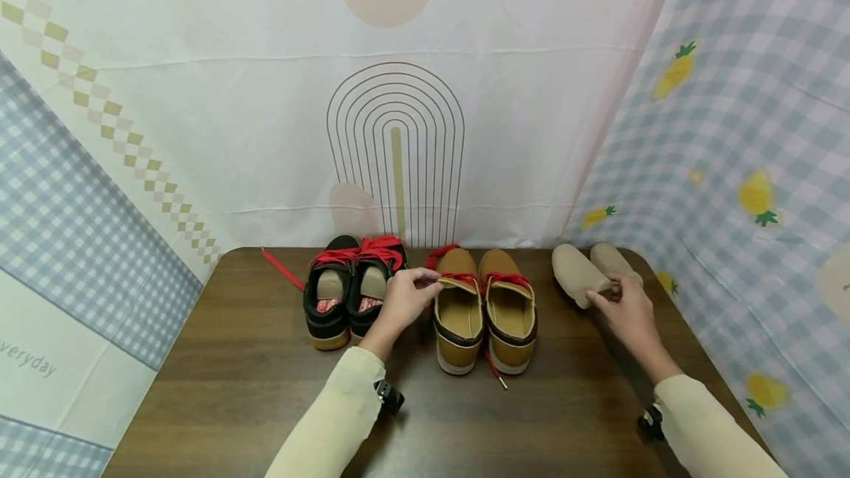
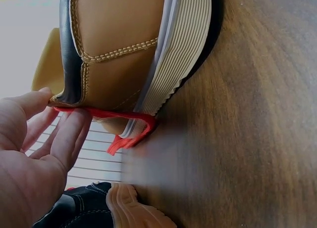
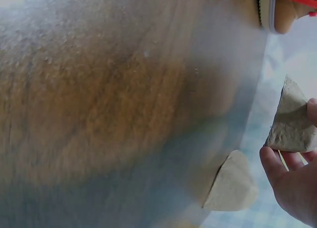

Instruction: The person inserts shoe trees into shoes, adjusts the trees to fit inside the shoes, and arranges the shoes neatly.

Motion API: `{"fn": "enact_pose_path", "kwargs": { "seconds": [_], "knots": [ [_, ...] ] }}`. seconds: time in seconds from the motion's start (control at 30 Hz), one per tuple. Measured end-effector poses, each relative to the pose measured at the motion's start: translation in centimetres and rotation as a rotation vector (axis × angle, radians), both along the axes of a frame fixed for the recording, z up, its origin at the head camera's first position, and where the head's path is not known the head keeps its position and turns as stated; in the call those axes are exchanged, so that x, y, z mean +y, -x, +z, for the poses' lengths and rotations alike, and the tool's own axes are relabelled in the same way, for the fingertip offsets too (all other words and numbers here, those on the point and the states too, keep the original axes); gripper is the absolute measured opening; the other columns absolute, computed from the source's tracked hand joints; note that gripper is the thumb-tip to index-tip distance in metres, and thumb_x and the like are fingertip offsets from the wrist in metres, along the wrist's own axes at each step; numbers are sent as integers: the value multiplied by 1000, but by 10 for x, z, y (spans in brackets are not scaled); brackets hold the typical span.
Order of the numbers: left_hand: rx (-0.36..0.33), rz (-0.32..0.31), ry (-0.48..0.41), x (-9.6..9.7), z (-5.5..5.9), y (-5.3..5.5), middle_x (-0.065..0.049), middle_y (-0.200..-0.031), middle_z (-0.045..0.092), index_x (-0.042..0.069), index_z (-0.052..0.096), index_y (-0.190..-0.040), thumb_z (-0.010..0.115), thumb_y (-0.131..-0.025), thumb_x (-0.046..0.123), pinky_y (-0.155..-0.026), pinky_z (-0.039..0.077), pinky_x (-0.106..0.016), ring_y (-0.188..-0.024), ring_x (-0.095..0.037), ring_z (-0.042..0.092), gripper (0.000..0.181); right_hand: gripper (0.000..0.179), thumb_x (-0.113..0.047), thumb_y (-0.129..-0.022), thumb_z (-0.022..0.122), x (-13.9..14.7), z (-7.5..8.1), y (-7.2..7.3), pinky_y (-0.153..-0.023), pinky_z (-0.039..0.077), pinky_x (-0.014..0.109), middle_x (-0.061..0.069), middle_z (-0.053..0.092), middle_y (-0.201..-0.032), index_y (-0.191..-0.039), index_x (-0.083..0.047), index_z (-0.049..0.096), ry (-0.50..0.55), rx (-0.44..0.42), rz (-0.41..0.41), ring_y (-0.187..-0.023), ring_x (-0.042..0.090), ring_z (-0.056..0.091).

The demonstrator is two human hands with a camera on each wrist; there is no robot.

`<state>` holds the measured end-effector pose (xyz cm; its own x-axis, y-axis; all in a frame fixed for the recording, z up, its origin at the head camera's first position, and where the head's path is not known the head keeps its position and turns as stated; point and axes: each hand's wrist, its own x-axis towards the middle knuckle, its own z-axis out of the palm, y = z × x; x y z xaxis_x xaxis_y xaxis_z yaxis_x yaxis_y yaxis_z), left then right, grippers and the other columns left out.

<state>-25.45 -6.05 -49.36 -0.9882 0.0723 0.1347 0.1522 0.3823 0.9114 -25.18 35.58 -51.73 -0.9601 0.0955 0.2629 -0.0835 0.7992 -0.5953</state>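
At the middle of the table, my left hand [image 1: 403, 302] pinches the collar edge of the left tan shoe [image 1: 458, 352], beside its red lace [image 2: 111, 113]. The right tan shoe [image 1: 511, 356] stands alongside. My right hand [image 1: 629, 314] grips a beige toe-shaped shoe insert [image 1: 576, 271] by its wide end, thumb on one side and fingers on the other. In the right wrist view the held insert looks raised off the table. A second beige insert [image 1: 612, 260] lies just beyond that hand, partly hidden by it.
Left of my left hand stands a pair of black shoes [image 1: 325, 324] with red laces and beige pieces inside. A loose lace end [image 1: 282, 268] trails left. The brown table [image 1: 252, 404] meets a patterned cloth [image 1: 518, 168] at the back and a checked cloth [image 1: 717, 242] at right.
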Motion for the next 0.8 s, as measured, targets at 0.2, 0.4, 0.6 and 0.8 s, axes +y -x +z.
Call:
{"fn": "enact_pose_path", "kwargs": {
  "seconds": [0.2, 0.4, 0.6, 0.8],
  "knots": [
    [-9, -12, 4, -1, 0, 1, -11, -96, 79, 7, 79, -106, 76, -93, 12, -64, 59, -26, -79, -14, 73, 14, 58, -27, -96, 76, -4, 12, -8, -79, 50, 44, 22, 61, -108, -136, 8, 56, -30, 31, 41, -94, 34, 63],
    [-16, -28, 22, -2, 2, 3, -10, -94, 79, 7, 79, -106, 76, -93, 12, -63, 58, -26, -74, -10, 70, 14, 56, -25, -92, 80, -5, 23, -15, -70, 46, 20, 23, 65, -105, -133, 7, 59, -57, 88, 79, -89, 34, 67],
    [-12, -23, 30, -2, 2, 3, -9, -95, 79, 8, 79, -105, 76, -93, 12, -63, 57, -25, -74, -10, 69, 13, 53, -22, -91, 82, -9, 34, -21, -67, 44, 12, 21, 65, -102, -132, 4, 61, -57, 109, 111, -86, 29, 65],
    [-19, -30, 37, -3, 1, 3, -9, -95, 79, 8, 79, -106, 75, -94, 13, -63, 57, -25, -76, -10, 70, 13, 53, -21, -91, 81, -14, 47, -25, -68, 48, 14, 21, 66, -104, -133, 4, 61, -61, 124, 144, -87, 31, 66]
  ]
}}
